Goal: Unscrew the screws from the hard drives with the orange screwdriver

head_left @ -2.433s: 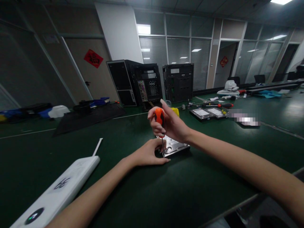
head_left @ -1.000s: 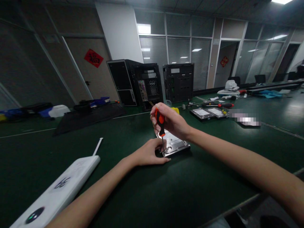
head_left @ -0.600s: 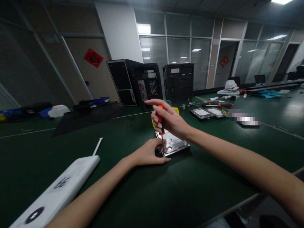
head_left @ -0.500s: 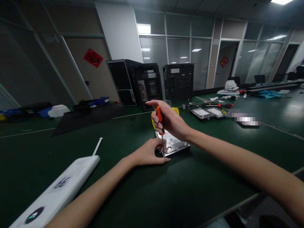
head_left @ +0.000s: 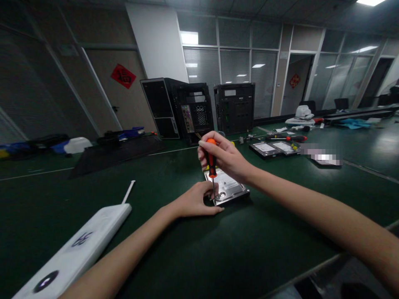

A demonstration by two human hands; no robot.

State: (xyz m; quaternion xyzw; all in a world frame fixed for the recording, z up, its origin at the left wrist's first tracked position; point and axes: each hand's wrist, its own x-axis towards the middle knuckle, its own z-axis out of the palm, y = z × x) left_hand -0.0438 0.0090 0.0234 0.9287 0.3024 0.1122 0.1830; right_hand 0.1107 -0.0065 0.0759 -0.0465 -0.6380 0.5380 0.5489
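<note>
A silver hard drive lies flat on the green table. My right hand is wrapped round the orange and black handle of a screwdriver, which stands nearly upright. Its shaft points down to the drive's near left corner, where the tip is hard to make out. At that same corner my left hand grips the drive's edge, fingers curled over its left side and thumb along the front. A yellow object shows partly behind the drive and my right hand.
Two more hard drives lie to the right, with screwdrivers behind them. Black computer cases stand at the back. A white device with a thin arm lies at the left front; a black mat lies farther back.
My right hand has changed its hold on the screwdriver: the index finger, stretched out before, is now bent in by the top of the handle. My left hand and the drive have not moved.
</note>
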